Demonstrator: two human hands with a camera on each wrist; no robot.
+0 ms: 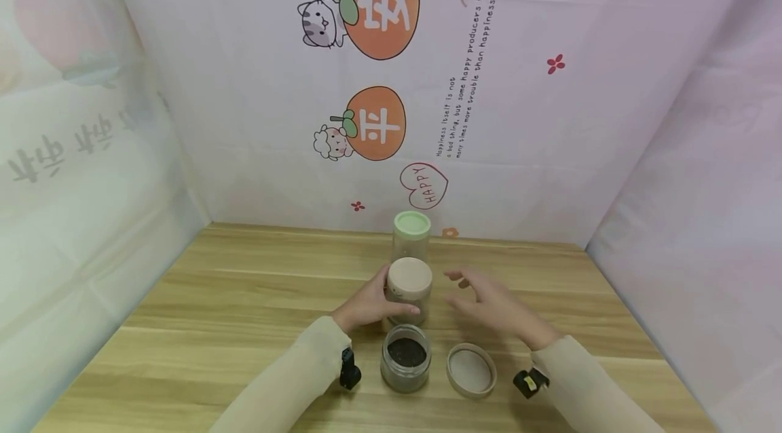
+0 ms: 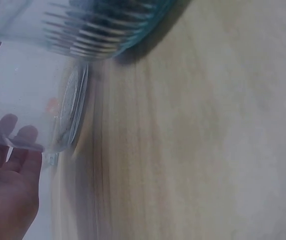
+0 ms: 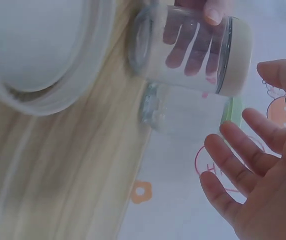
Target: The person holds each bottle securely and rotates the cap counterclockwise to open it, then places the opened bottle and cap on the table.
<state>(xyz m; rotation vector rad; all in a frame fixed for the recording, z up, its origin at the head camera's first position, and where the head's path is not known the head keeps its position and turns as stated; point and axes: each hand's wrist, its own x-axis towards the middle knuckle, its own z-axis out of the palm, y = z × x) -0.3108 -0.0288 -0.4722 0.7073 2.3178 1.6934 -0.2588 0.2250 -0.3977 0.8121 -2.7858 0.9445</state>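
Observation:
My left hand [image 1: 368, 303] grips a clear jar [image 3: 183, 50] around its side, thumb in front and fingers behind. This jar is capped with a beige lid [image 1: 410, 275] and looks vacant through its wall in the right wrist view. To its right my right hand [image 1: 491, 303] hovers with loosely spread fingers, apart from the jar and holding nothing. Nearer to me stands an uncovered glass jar [image 1: 406, 377] with dark contents [image 1: 406, 352]; its ribbed wall fills the top of the left wrist view. A loose beige lid [image 1: 472, 370] lies inside up beside it.
Behind the gripped jar is another clear jar with a light green lid [image 1: 412, 224], close to the back wall. All stand on a wood-grain table [image 1: 244, 284]. White printed cloth [image 1: 244, 80] encloses the back and both sides.

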